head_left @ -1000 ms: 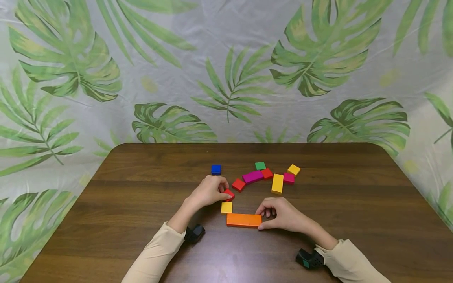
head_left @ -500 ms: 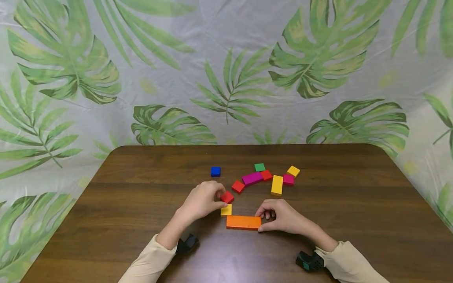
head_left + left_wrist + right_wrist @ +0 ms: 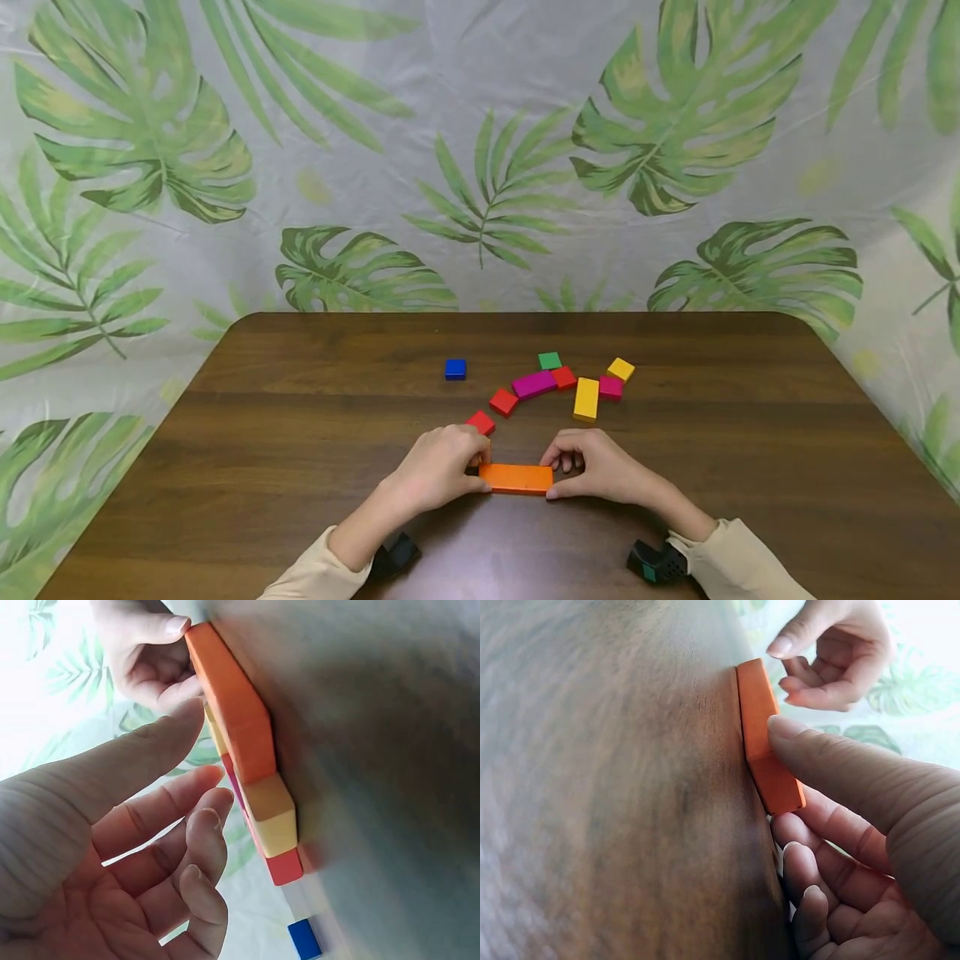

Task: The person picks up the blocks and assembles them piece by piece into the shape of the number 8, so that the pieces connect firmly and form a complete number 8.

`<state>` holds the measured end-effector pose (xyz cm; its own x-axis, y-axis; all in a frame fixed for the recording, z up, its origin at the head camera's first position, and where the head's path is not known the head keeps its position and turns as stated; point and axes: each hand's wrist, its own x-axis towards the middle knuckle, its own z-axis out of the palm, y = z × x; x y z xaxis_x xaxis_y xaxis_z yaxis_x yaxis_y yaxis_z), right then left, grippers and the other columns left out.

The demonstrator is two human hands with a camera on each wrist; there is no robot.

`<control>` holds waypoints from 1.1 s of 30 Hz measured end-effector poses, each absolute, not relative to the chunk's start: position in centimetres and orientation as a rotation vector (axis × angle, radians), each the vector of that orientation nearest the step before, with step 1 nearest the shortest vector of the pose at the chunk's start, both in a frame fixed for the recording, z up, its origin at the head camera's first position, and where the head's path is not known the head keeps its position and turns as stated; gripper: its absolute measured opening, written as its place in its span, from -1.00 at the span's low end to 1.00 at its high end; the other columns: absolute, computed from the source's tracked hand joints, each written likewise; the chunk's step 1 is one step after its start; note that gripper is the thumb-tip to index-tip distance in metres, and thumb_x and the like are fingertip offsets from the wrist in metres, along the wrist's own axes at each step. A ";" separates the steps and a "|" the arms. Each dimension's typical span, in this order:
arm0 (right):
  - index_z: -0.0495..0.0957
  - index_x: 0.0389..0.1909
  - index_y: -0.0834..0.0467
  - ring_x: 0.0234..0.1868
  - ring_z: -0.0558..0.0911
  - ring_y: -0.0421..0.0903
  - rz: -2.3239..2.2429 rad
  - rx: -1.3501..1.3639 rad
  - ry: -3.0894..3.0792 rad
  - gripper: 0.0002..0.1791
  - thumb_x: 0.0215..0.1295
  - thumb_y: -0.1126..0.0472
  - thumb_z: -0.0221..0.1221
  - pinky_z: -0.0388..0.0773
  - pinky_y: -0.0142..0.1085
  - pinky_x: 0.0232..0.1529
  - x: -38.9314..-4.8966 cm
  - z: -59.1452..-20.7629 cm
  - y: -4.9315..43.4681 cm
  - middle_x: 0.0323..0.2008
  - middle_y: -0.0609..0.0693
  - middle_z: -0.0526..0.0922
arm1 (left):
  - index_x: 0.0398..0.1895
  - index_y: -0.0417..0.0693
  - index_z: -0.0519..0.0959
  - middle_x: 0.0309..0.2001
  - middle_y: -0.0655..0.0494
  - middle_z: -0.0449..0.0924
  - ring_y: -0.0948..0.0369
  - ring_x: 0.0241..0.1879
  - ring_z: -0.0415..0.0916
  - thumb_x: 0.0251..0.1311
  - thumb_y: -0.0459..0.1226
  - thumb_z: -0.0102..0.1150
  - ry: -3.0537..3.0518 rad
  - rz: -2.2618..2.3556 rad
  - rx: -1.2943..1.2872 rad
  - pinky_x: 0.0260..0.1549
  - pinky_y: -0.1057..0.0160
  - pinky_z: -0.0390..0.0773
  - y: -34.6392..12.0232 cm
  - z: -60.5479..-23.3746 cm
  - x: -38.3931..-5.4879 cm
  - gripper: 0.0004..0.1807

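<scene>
A long orange block [image 3: 517,478] lies flat on the wooden table, between the two hands. My right hand [image 3: 603,471] pinches its right end with thumb and index finger. Around the block's left end is my left hand [image 3: 442,467], its thumb and fingers spread apart in the left wrist view with nothing gripped. A small yellow block [image 3: 274,817] adjoins the orange one, mostly hidden behind the left hand in the head view. Just beyond the left knuckles sits a red block [image 3: 482,422], followed by another red block [image 3: 504,402].
A curve of blocks goes on through a purple block [image 3: 535,384] and a red one [image 3: 564,377]. A tall yellow block [image 3: 587,399], a pink block [image 3: 611,387], a small yellow block [image 3: 621,369] and a green block [image 3: 550,360] lie right. Alone at left is a blue block [image 3: 455,370].
My left hand has let go of the red block near the yellow one and moved toward me, to the orange block's left end. My right hand has kept its hold.
</scene>
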<state>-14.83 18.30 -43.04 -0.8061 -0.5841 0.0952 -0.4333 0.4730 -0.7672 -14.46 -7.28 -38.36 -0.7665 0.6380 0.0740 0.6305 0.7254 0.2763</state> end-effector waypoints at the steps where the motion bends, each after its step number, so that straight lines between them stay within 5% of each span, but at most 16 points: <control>1: 0.61 -0.36 -0.01 -0.45 0.43 -0.30 -1.243 -0.885 2.538 -0.75 -0.05 0.01 0.40 0.40 -0.49 -0.42 -14.8 -43.0 18.3 -0.48 -0.07 0.53 | -0.53 0.04 0.55 -0.61 0.28 0.32 0.38 -0.55 0.20 -0.18 -0.09 0.47 2.895 0.440 1.064 -0.59 0.46 0.19 -7.2 -38.4 -14.4 -0.73; 18: 0.63 -0.27 0.01 -0.44 0.45 -0.30 -1.208 -0.941 2.516 -0.68 -0.03 -0.04 0.38 0.42 -0.48 -0.41 -15.1 -42.6 18.8 -0.44 -0.07 0.56 | -0.49 0.05 0.57 -0.55 0.26 0.43 0.40 -0.52 0.24 -0.11 -0.07 0.43 2.866 0.479 1.057 -0.57 0.46 0.24 -6.8 -38.8 -14.6 -0.76; 33: 0.65 -0.26 0.14 -0.50 0.39 -0.40 -1.186 -0.922 2.711 -0.83 0.11 0.20 0.30 0.42 -0.49 -0.45 -17.7 -41.6 18.1 -0.46 -0.10 0.60 | -0.48 0.07 0.56 -0.56 0.28 0.42 0.40 -0.52 0.27 -0.10 -0.14 0.43 2.879 0.448 1.036 -0.55 0.44 0.26 -6.8 -38.8 -14.3 -0.79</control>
<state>-17.74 18.12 -41.57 -0.8222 -0.5364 0.1906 -0.5040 0.5302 -0.6818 -14.34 -6.78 -38.79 -0.7745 0.6305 0.0510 0.6161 0.7337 0.2864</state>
